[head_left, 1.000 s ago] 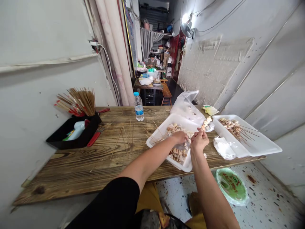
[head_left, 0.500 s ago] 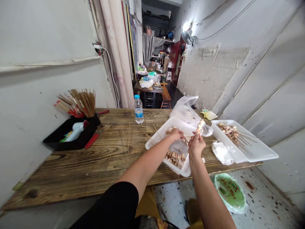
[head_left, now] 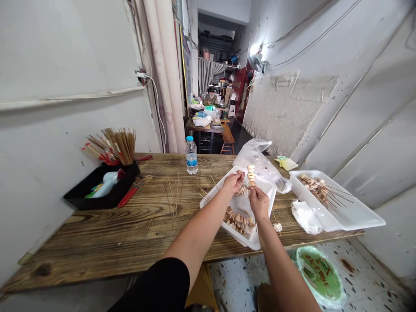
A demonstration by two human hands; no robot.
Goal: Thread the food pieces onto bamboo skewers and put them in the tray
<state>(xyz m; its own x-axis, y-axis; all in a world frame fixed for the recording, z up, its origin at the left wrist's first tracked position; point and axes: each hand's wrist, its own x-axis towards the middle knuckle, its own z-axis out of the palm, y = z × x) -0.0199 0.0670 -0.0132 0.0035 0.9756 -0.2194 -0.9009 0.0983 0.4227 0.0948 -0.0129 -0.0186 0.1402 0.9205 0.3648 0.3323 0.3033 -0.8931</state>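
My right hand is closed round a thin wooden skewer that stands upright with several pale food pieces threaded near its top. My left hand is raised just left of the skewer, fingers pinched on a small food piece. Both hands hover over a white tray that holds loose food pieces. To the right, a second white tray carries several finished skewers.
Loose bare sticks lie on the wooden table. A water bottle stands behind them. At the left a black bin holds a sheaf of sticks. A plastic bag, a crumpled bag, and a green-lidded bucket below.
My right hand has swung the loaded skewer left and upright over the tray. My left hand has lifted out of the tray with a piece pinched in its fingers.
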